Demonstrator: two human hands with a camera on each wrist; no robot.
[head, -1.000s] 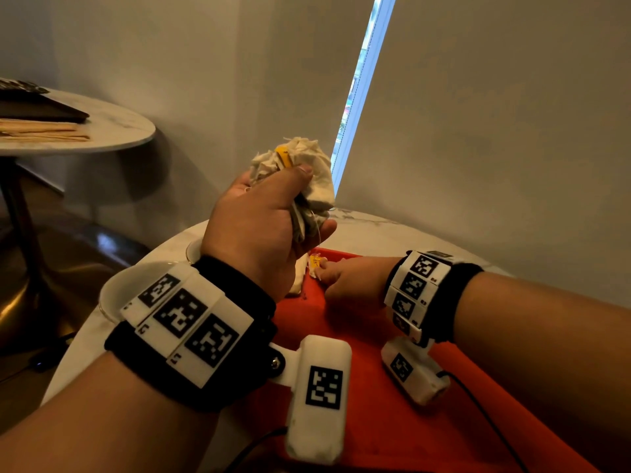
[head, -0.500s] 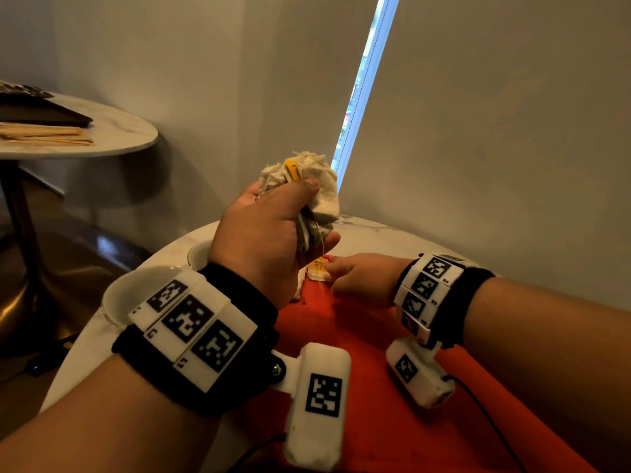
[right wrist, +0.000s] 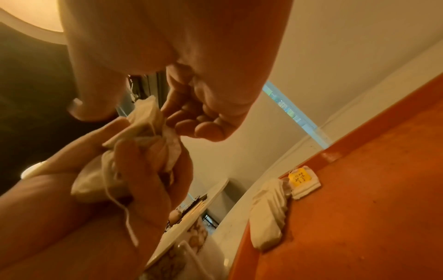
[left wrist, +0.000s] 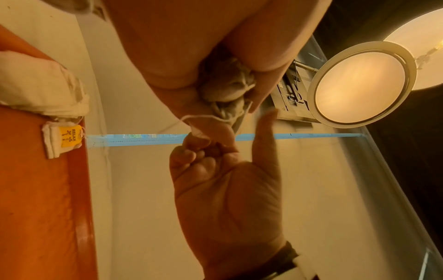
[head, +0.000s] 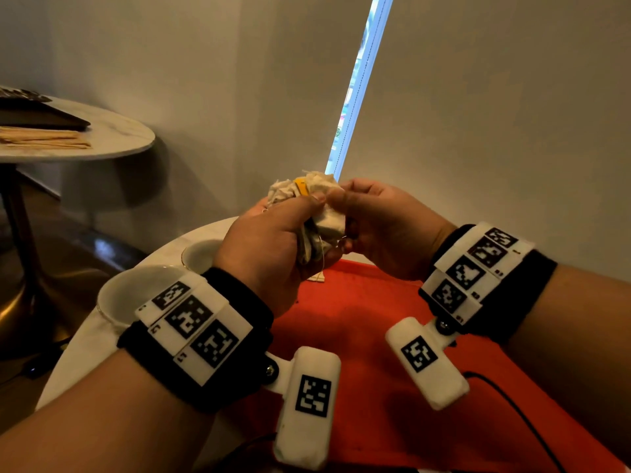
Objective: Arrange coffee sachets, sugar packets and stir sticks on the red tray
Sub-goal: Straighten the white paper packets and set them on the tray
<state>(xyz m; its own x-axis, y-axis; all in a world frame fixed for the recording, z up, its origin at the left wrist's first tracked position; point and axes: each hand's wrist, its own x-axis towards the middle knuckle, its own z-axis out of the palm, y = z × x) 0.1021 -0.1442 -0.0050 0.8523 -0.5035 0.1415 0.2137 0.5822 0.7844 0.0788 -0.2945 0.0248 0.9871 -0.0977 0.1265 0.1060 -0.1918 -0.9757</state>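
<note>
a plain grey wall (head: 478,114) holds a bright window slit (head: 358,87); left of it, a round marble side table (head: 112,138).

The tray (head: 358,322) is red-orange, the sachets (head: 317,213) off-white with a yellow tag (left wrist: 69,136), the cups (head: 133,295) white, and the wristbands (head: 191,339) black with black-and-white square markers.

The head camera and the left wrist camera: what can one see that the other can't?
Only the head view shows two white cups beside the tray and a second round table farther back. Only the left wrist view shows a ceiling lamp and the word RELAX on a yellow tag lying on the tray. Both show the red tray, the left hand gripping a bunch of sachets, and the right hand pinching at it.
</note>
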